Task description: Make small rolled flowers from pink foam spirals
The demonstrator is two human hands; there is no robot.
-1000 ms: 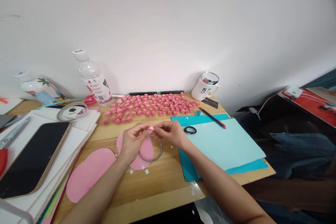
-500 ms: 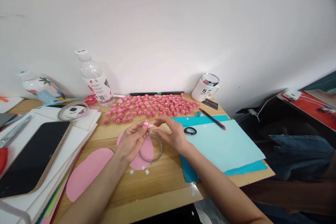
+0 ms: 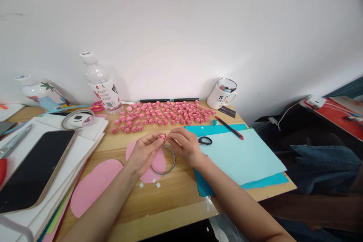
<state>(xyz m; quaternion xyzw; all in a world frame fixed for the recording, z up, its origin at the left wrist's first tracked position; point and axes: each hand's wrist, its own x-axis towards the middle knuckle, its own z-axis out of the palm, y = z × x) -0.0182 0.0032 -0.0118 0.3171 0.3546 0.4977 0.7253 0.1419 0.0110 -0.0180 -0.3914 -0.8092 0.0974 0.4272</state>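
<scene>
Between my two hands, above the wooden table, is a small rolled pink paper rose. My left hand pinches it between thumb and fingers. The fingers of my right hand are closed together at the rose's right side; their tips seem to touch it, and part of it is hidden. Below them lie pink paper rounds with a ring-shaped roll of tape partly over them. Many finished pink paper roses are spread behind my hands.
Light blue sheets lie right, with a black-handled tool and a pen. A white mug and a plastic bottle stand near the wall. Left are a phone, stacked paper and a pink cutout.
My right hand has moved in to the left, and its spread fingers have closed at the rose. The pink paper's loose pointed end no longer sticks out.
</scene>
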